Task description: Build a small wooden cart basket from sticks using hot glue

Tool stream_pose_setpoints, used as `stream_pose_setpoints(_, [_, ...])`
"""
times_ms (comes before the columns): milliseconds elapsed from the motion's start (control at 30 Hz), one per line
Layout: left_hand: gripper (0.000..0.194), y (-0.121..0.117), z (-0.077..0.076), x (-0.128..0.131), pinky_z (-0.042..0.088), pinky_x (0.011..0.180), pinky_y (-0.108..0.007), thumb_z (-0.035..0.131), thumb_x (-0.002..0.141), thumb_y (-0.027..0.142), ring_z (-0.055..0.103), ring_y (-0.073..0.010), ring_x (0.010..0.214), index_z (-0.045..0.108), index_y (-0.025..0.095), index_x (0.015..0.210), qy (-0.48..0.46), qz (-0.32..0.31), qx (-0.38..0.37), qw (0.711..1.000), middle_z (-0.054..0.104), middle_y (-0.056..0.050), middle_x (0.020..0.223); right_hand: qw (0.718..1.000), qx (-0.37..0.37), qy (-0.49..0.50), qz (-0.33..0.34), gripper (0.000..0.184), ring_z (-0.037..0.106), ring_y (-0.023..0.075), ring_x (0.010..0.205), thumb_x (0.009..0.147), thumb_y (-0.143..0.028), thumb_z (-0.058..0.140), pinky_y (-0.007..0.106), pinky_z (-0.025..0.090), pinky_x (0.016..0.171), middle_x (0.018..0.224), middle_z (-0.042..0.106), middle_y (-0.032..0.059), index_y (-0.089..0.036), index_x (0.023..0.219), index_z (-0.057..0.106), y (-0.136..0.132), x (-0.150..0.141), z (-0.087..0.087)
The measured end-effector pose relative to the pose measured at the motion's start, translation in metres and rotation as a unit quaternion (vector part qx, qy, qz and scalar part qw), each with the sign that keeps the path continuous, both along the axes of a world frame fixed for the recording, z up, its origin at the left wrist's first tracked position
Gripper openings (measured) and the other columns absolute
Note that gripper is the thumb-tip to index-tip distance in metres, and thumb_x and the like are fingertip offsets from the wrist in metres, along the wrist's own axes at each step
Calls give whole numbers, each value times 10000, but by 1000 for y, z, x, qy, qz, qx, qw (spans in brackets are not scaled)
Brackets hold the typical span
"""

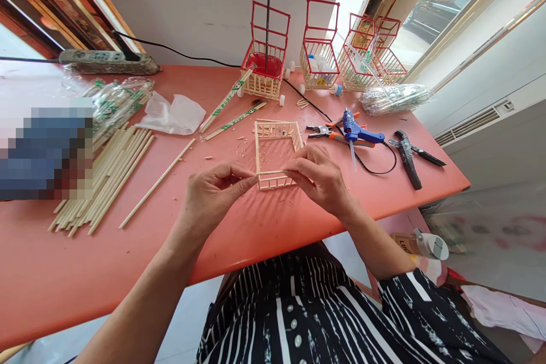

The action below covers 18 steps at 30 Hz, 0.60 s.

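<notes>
A small open frame (257, 151) built from thin wooden sticks stands on the table in front of me, its sides made of short upright bars. Along its near upper edge lies a short wooden stick (272, 172). My left hand (217, 187) is closed, thumb and forefinger pinching the stick's left end at the frame's corner. At the other end my right hand (319, 176) pinches the same stick and covers the frame's near right corner. Wood crumbs and small offcuts (241, 138) are scattered beside the frame.
Long wooden sticks (115, 176) are piled left, with one single stick (157, 182) apart. Right lie pliers (322, 132), a blue glue gun (356, 131) and a black-handled tool (409, 159). Red-rimmed stick carts (264, 77) stand behind, near a power strip (106, 60).
</notes>
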<state>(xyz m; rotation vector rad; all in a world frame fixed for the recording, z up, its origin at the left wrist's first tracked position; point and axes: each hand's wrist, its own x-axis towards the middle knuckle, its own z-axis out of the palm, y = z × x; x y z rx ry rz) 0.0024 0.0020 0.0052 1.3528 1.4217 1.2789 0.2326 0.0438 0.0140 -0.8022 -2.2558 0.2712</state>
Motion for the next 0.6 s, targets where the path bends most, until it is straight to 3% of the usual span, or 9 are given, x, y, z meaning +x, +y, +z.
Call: stream_pose_setpoints(600, [136, 2, -6, -1, 520, 635, -247, 840, 693, 328, 649, -156, 684, 781, 207, 703, -10, -6, 15, 1000, 739, -16, 705, 1000, 22, 13, 7, 183, 559, 173, 843, 1090, -267, 566, 329, 433, 832, 872, 632, 31, -214, 967, 691, 0, 0, -1])
